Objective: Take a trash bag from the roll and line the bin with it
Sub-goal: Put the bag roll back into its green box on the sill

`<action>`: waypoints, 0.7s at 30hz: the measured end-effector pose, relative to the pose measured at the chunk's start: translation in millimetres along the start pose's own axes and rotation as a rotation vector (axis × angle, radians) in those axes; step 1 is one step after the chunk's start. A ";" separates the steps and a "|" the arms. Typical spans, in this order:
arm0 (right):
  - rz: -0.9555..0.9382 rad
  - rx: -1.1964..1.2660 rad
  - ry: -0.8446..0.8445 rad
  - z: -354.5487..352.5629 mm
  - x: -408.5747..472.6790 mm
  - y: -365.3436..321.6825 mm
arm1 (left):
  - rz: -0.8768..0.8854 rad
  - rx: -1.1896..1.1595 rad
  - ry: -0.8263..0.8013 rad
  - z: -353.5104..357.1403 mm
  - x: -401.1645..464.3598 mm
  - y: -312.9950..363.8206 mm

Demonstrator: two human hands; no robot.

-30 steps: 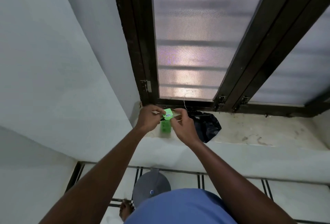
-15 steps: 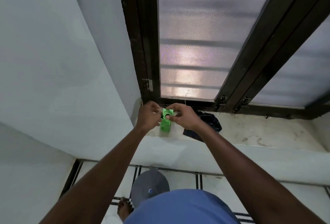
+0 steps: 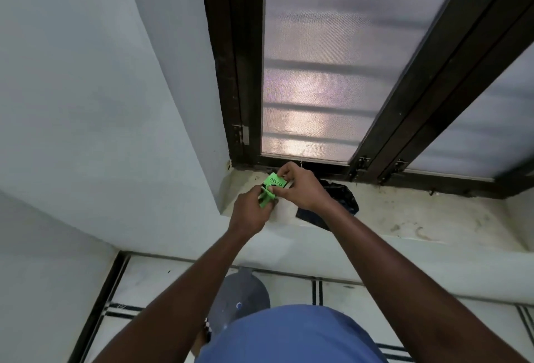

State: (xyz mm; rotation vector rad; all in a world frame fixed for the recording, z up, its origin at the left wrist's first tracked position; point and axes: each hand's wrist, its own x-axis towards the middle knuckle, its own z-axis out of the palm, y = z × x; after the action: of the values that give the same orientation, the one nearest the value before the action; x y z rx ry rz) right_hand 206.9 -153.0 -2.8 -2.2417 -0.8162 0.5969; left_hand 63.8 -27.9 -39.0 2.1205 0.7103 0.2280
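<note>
Presently, both hands work above the pale concrete window ledge (image 3: 404,218). The left hand (image 3: 250,212) has its fingers closed on the lower part of the bright green paper-wrapped trash bag roll (image 3: 271,186); the right hand (image 3: 303,189) pinches the wrapper's upper edge. A crumpled black plastic bag (image 3: 342,200) lies on the ledge just beside. The round grey bin (image 3: 239,296) stands on the floor below.

Head view, downward, near windowsill (image 3: 404,218)

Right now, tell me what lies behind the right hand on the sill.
A crumpled black plastic bag lies on the windowsill behind the right hand. The hand and wrist cover its near-left part, so its full extent is hidden.
</note>
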 end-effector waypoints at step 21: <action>0.057 -0.249 -0.110 4.3 28.3 -33.1 | 0.228 0.277 -0.040 -3.2 3.9 -10.6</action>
State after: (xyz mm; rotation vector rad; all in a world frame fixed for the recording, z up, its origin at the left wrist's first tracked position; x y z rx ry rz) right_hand 211.4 -112.3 12.8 -2.4821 -0.9281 0.6824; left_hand 61.4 -18.6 -45.8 2.4657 0.4979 0.2191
